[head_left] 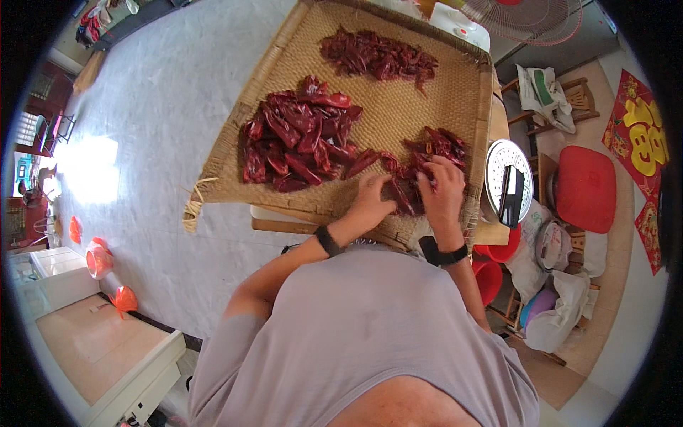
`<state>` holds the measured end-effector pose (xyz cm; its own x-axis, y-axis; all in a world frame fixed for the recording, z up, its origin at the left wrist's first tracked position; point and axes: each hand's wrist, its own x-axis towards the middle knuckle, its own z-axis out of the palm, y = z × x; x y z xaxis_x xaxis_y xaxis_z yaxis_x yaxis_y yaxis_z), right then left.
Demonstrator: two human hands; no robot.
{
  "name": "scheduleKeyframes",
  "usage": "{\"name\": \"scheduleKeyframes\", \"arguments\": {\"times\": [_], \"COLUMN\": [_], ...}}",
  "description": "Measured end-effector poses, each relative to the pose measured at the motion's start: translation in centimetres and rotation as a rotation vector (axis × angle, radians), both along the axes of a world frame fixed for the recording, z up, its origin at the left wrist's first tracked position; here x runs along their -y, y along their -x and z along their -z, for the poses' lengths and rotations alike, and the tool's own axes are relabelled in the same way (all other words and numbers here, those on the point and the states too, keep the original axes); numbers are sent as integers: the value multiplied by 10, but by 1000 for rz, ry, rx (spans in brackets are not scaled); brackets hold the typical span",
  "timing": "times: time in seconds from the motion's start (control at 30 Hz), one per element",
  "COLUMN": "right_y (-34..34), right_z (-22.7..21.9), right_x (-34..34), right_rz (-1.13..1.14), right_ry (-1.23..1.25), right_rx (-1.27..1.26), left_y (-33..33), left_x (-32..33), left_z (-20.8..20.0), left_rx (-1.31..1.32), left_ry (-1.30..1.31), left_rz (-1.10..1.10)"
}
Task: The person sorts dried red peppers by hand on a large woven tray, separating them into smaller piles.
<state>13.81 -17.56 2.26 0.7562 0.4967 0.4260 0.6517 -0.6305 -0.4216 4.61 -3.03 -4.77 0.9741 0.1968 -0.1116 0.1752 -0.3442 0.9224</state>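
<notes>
A square woven bamboo tray [299,60] holds glossy dark red dried chili peppers in separate heaps. The largest chili pile [302,135] is at the tray's left, a flatter chili pile [380,57] at the far side, and a smaller chili pile [437,142] at the near right. My left hand [373,199] is at the tray's near edge, its fingers closed on a dried chili pepper [404,198] that lies between both hands. From the right, my right hand [442,186] curls its fingers onto the same chili, in front of the small pile. The fingertips are partly hidden and slightly blurred.
Right of the tray stand a round metal lid [509,178] with a black object on it, red buckets [487,281] and a red stool [585,188]. A fan [523,18] is at the far right. Orange bags [99,257] lie on the grey floor at left.
</notes>
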Motion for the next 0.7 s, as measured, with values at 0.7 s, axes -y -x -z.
{"name": "scheduleKeyframes", "arguments": {"times": [0.7], "right_y": [-78], "right_z": [10], "right_x": [4], "right_rz": [354], "right_ry": [357], "right_rx": [147], "left_y": [16], "left_x": [-39], "left_z": [-19], "left_rx": [-126], "left_ry": [-123], "left_rz": [-18]}}
